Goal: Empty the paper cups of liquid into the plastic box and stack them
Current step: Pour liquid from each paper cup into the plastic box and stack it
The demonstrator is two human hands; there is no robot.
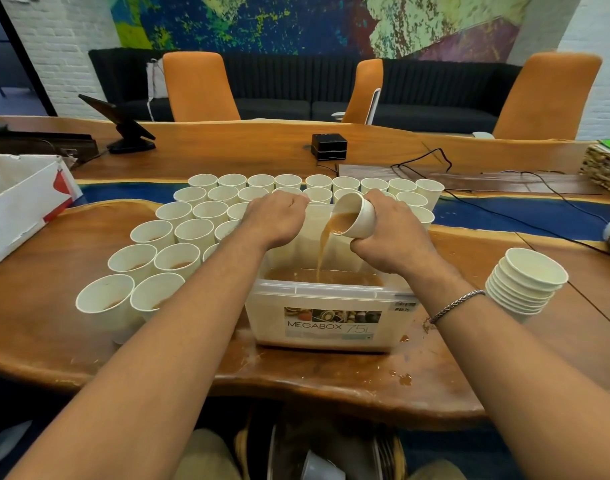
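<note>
One paper cup [358, 218], gripped by curled fingers of the right hand [393, 233], pours brown liquid [322, 251] into the plastic box [331, 290]. Fingers of the left hand [279, 216] curl over the box's far rim; I cannot tell what they grasp.

The person's forearms [178, 341] are bare, a silver woven-chain bracelet [456, 304] sits on the right wrist, and tan trousers [206, 455] show at the knees below.

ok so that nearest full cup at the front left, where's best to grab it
Best wrap the left hand round the side wall of the nearest cup, about mid-height, coming from its near-left side. It stands upright, open-topped, with brown liquid inside, so a side grip keeps it level. Another cup crowds its right; the near and left sides look free.
</note>
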